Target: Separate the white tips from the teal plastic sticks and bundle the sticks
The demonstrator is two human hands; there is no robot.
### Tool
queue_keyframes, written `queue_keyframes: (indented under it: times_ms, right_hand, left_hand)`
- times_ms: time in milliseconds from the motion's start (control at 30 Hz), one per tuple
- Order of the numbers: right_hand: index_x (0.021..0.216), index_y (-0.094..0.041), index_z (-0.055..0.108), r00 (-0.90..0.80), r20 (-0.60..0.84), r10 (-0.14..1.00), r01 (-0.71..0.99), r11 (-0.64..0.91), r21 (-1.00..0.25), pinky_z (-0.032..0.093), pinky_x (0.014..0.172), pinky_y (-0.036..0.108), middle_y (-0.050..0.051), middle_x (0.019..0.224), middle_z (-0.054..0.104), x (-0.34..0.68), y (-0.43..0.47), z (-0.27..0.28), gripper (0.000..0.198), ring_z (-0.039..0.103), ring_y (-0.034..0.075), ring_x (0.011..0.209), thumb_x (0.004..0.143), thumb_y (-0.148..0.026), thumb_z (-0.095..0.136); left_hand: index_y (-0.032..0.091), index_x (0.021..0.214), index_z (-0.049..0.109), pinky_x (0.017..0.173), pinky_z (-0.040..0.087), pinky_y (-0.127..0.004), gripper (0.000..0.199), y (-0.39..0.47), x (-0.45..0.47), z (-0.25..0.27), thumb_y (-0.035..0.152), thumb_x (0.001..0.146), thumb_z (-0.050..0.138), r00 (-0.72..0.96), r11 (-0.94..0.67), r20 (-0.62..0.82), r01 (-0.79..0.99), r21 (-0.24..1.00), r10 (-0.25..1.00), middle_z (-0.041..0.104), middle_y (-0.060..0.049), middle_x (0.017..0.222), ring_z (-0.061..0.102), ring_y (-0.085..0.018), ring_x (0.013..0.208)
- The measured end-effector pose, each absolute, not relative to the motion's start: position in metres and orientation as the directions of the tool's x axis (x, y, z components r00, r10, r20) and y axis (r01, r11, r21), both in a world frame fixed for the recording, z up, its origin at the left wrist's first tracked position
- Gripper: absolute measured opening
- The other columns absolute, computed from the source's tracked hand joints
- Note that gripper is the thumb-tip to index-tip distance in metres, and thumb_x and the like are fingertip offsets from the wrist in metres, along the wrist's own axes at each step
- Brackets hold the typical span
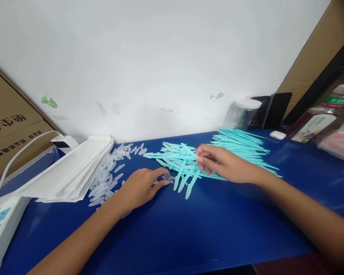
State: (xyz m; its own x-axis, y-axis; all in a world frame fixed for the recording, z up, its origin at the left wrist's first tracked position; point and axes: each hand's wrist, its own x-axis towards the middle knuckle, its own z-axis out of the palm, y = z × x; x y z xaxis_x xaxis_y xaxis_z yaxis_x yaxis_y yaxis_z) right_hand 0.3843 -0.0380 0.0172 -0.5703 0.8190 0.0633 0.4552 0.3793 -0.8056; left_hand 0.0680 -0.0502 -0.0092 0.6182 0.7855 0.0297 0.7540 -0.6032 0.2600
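Observation:
My left hand (141, 187) is curled at the middle of the table, with small translucent plastic caps (168, 178) at its thumb and fingertips. To its left lies a loose heap of more such caps (103, 179). My right hand (215, 160) is closed, thumb against fingers, on a turquoise eyebrow razor at the right side of a jumbled razor pile (172, 154). Part of that razor is hidden by the fingers. Several razors (186, 179) point toward me between the two hands. Behind my right hand, another stack of turquoise razors (240, 147) spreads out, handles to the right.
White paper bags (71, 168) lie at the left, near a power strip (8, 225) and a white device (65, 143) with a cable. At the back right stand a clear jar (243, 114), a phone (276, 110) and a bottle (318, 118). A white wall (160, 68) bounds the blue table (172, 236).

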Motion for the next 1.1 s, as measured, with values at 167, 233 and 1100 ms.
queue_keyframes:
  times_ms: [167, 233, 1100]
  right_hand:
    - [0.103, -0.024, 0.05, -0.563, 0.061, 0.824, 0.465, 0.377, -0.801, 0.052, 0.07, 0.033, 0.004, 0.094, 0.071, 0.385, -0.037, 0.016, 0.025, 0.068, 0.017, 0.077, 0.112, -0.046, 0.049]
    - [0.103, -0.023, 0.05, -0.567, 0.063, 0.821, 0.461, 0.38, -0.802, 0.052, 0.071, 0.033, 0.004, 0.094, 0.071, 0.386, -0.037, 0.016, 0.025, 0.068, 0.017, 0.077, 0.112, -0.046, 0.049]
    - [0.093, -0.021, 0.062, -0.578, -0.005, 0.816, 0.371, 0.258, -0.892, 0.034, 0.052, 0.027, 0.002, 0.081, 0.072, 0.379, -0.042, 0.03, 0.038, 0.04, 0.01, 0.054, 0.103, -0.057, 0.065]
  left_hand:
    - [0.021, 0.119, 0.059, 0.062, 0.033, -0.029, 0.026, -0.054, 0.07, -0.008, 0.043, 0.114, 0.047, 0.588, -0.577, -0.042, 0.804, 0.145, 0.808, 0.07, 0.001, 0.076, 0.067, -0.024, 0.069]
    - [0.02, 0.118, 0.056, 0.06, 0.029, -0.031, 0.028, -0.056, 0.073, -0.006, 0.043, 0.115, 0.041, 0.562, -0.56, -0.095, 0.827, 0.052, 0.821, 0.071, -0.002, 0.078, 0.067, -0.025, 0.068]
    - [0.02, 0.086, 0.058, 0.054, 0.012, -0.033, 0.036, -0.057, 0.062, -0.008, 0.032, 0.115, 0.04, 0.546, -0.434, 0.307, 0.824, -0.365, 0.779, 0.059, -0.003, 0.065, 0.056, -0.018, 0.054]
